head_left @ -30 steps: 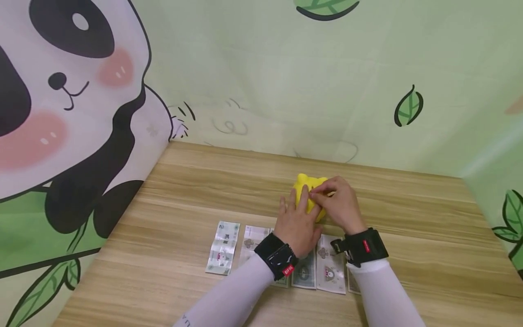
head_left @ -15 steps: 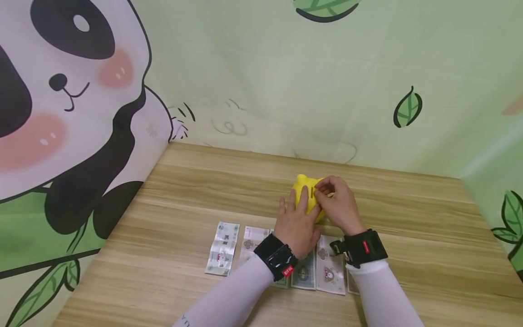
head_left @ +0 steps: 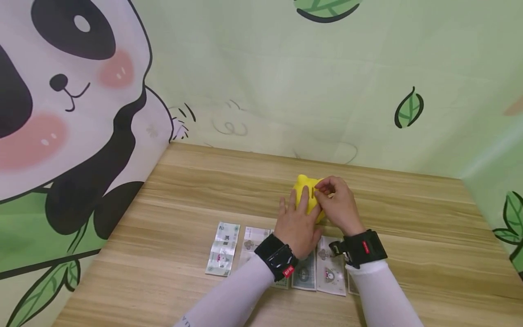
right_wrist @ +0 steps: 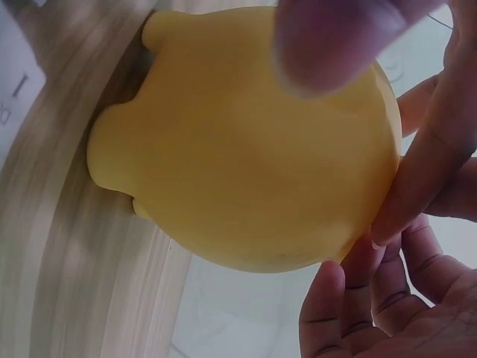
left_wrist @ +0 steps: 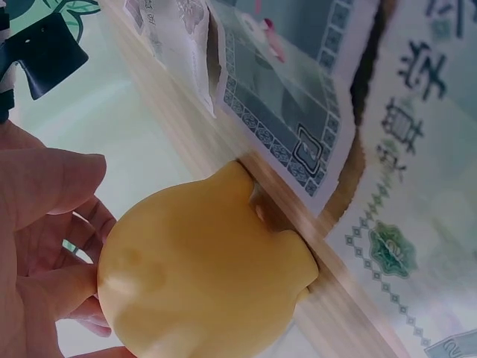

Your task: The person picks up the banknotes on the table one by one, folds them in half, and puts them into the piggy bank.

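Note:
A yellow piggy bank (head_left: 301,200), with a narrow dark slot (head_left: 313,192) in its top, stands on its short feet on the wooden table. My left hand (head_left: 297,227) rests on its near side with fingers spread and mostly straight; its thumb (left_wrist: 63,179) is off the bank in the left wrist view. Just right of the slot, my right hand (head_left: 339,204) has thumb and index fingertip brought close together. The right thumb (right_wrist: 324,298) touches the bank's upper surface in the right wrist view. Whether anything thin sits between those fingertips is hidden.
Several banknotes lie in a row on the table (head_left: 163,254) under and beside my forearms, among them a pale green one (head_left: 223,248) at the left end and a whitish one (head_left: 331,272). A printed fabric wall (head_left: 261,81) closes off the table's back.
The right fingertips have shifted slightly right, off the slot, which now shows. My left hand and the piggy bank have stayed in place.

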Available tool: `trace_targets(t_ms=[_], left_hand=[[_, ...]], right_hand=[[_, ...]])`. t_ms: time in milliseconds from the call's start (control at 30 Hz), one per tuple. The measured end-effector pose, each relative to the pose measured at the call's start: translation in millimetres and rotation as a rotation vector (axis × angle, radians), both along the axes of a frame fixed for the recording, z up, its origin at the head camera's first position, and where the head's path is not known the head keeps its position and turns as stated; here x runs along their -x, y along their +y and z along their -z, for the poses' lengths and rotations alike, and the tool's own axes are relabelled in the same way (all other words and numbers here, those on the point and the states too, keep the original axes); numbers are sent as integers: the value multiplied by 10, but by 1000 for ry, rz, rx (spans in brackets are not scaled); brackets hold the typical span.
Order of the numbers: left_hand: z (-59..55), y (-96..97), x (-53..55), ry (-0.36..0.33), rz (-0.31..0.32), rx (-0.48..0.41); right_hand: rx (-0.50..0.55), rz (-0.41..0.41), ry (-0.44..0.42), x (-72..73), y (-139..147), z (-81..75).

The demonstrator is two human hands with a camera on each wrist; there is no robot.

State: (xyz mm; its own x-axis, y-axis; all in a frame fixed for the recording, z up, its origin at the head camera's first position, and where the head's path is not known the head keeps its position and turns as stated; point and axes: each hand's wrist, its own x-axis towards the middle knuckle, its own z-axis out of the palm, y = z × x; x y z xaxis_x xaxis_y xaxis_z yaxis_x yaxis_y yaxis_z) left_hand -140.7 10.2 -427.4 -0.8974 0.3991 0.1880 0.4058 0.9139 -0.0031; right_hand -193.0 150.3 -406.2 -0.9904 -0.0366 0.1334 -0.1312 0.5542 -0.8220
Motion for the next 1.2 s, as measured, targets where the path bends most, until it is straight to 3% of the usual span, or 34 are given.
trace_targets(t_ms=[700, 867, 1033, 1200], left_hand=[[-9, 35, 218, -62, -20, 14], [-16, 42, 225, -91, -25, 18], [-13, 23, 224, -121, -23, -14], [17, -59, 257, -213, 23, -109]], right_hand=[[-28, 6, 39, 205, -28, 24], [-18, 11, 38, 203, -39, 25], [-11, 9, 36, 192, -42, 29], [-13, 5, 43, 148, -28, 25]])
